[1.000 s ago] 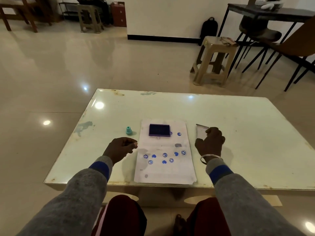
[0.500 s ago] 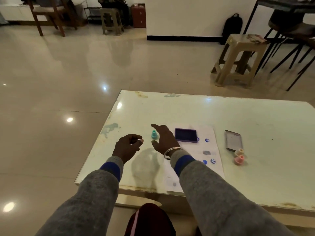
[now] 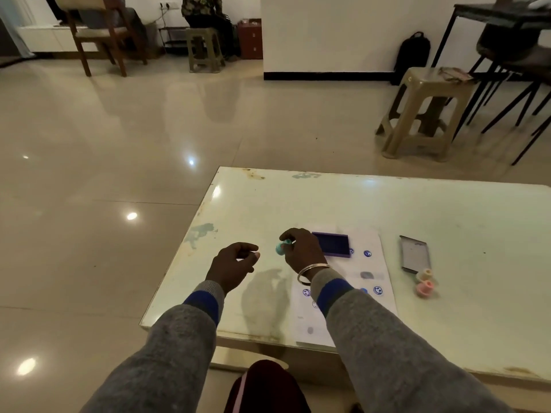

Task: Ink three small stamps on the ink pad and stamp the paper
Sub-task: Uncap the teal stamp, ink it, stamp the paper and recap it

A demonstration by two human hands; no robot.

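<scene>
My right hand point(image 3: 301, 251) grips a small teal stamp point(image 3: 281, 247) and holds it tilted just above the table, left of the blue ink pad point(image 3: 332, 244). The ink pad sits at the far end of a white paper point(image 3: 369, 272) that carries several blue stamp marks. My left hand point(image 3: 231, 265) hovers left of the stamp with its fingers loosely curled and nothing visible in it. A pink stamp point(image 3: 425, 288) and a cream stamp point(image 3: 425, 274) stand on the table to the right of the paper.
The ink pad's lid point(image 3: 414, 253) lies right of the paper, just beyond the two stamps. The pale table point(image 3: 447, 222) has its left edge close to my left hand. A plastic stool point(image 3: 426, 111) and dark chairs stand beyond the table.
My right hand crossed from the lid on the right to the left side, closed on the teal stamp and lifted it. The camera view swung left.
</scene>
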